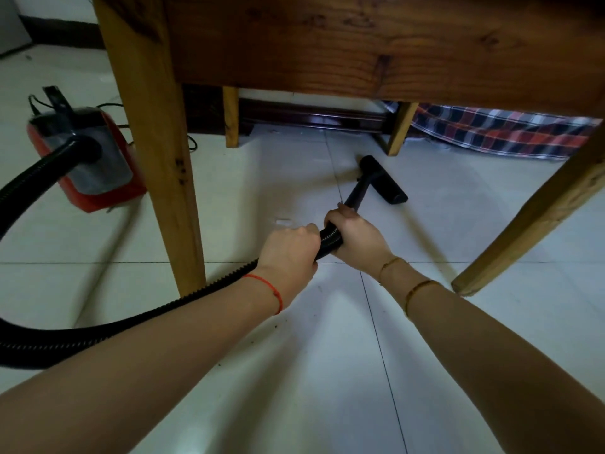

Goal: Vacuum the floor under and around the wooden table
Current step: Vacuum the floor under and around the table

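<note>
The wooden table (360,50) spans the top, its legs standing on a pale tiled floor (294,371). The red vacuum cleaner (91,158) sits left, outside the near leg. Its black hose (131,319) curves round that leg to both hands. The wand (358,188) points away under the table, with the floor head (383,180) lying flat crosswise near the far legs. The left hand (288,253) and right hand (357,235) curl tightly round the hose end. Open tiles surround the head; a plaid cloth (501,132) hangs beyond.

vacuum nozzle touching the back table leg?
No: the vacuum nozzle lies on the floor tiles under the wooden table, with a clear gap of tile before the back leg.
</note>
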A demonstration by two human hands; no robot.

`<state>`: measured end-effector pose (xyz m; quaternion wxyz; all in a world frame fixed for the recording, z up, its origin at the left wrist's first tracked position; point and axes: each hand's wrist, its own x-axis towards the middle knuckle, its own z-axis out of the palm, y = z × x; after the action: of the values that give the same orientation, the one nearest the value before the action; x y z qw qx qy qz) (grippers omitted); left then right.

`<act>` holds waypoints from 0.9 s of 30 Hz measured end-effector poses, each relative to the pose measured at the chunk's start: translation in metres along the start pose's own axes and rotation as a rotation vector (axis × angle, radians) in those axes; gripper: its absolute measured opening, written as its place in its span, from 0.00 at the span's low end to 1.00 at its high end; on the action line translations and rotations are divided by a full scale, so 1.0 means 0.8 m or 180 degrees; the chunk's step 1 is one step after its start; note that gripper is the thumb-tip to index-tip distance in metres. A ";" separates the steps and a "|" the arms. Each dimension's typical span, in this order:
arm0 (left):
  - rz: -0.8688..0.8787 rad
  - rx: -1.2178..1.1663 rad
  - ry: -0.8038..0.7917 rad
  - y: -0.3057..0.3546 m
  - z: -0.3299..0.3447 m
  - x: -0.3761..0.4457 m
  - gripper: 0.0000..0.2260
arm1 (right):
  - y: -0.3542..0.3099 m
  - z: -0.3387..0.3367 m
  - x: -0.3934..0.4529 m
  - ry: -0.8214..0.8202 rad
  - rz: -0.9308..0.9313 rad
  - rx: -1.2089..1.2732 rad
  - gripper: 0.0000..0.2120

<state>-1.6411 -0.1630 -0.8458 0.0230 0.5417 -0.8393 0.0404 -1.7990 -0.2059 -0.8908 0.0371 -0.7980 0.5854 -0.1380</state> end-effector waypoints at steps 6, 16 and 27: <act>0.0064 0.0065 0.0033 -0.041 -0.017 -0.064 0.11 | -0.069 -0.005 -0.024 0.0223 -0.0279 -0.0544 0.13; 0.0046 0.0318 0.0066 -0.105 -0.048 -0.154 0.10 | -0.174 -0.006 -0.046 0.0201 -0.0514 -0.0909 0.14; 0.0305 0.0239 0.0081 -0.050 -0.054 -0.141 0.08 | -0.129 -0.029 -0.089 0.0236 -0.0233 -0.0730 0.14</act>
<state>-1.5587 -0.0728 -0.8102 0.0113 0.5009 -0.8617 0.0798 -1.7290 -0.1043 -0.8583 -0.0811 -0.8122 0.5689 -0.1008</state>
